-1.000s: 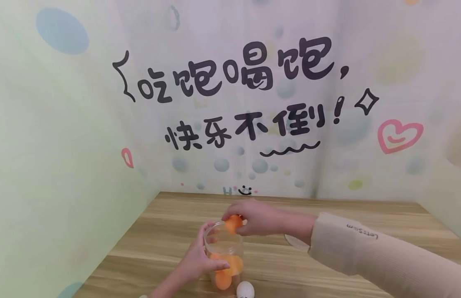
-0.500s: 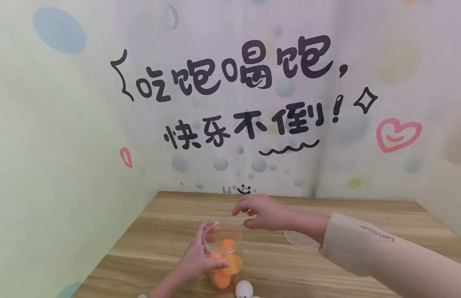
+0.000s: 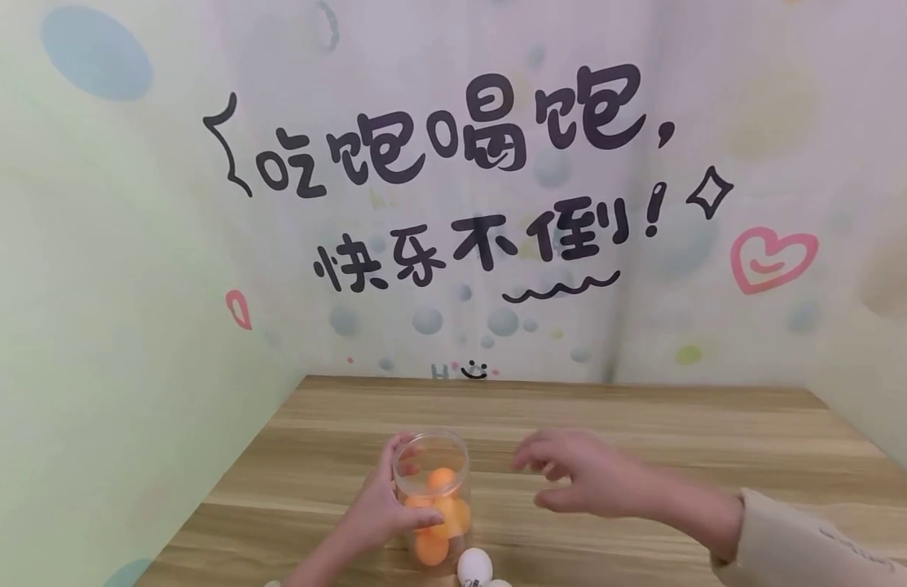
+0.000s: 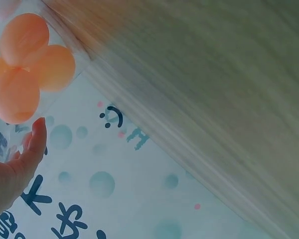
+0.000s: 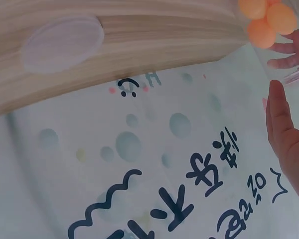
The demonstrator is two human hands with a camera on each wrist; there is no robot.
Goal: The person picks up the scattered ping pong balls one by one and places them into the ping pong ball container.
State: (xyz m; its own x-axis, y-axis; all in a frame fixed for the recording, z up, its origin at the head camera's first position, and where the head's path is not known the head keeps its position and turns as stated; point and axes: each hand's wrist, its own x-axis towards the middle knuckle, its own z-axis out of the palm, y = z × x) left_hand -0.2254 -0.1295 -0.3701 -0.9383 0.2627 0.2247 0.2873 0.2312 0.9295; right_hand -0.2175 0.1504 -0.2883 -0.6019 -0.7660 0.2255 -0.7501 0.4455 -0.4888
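In the head view a clear plastic jar [image 3: 460, 475] stands uncapped on the table, with several orange ping-pong balls [image 3: 432, 549] inside. My left hand [image 3: 383, 507] grips the jar from its left side, thumb across the front and fingers behind. The left wrist view shows the orange balls [image 4: 25, 40] through the jar, above a fingertip. To the right of the jar, my right hand [image 3: 596, 481] is in the air, fingers loosely bent and holding nothing. A white ball [image 3: 474, 566] with dark print lies by the jar's base.
A second white ball [image 3: 500, 583] is cut off by the bottom edge. On the wooden table [image 3: 336, 416] lies a round clear lid [image 5: 62, 45], seen in the right wrist view. A printed curtain [image 3: 394, 326] closes off the back and sides.
My right hand has let go of an orange ball into the jar, then moved right and towards me, away from the rim. My left hand keeps holding the jar.
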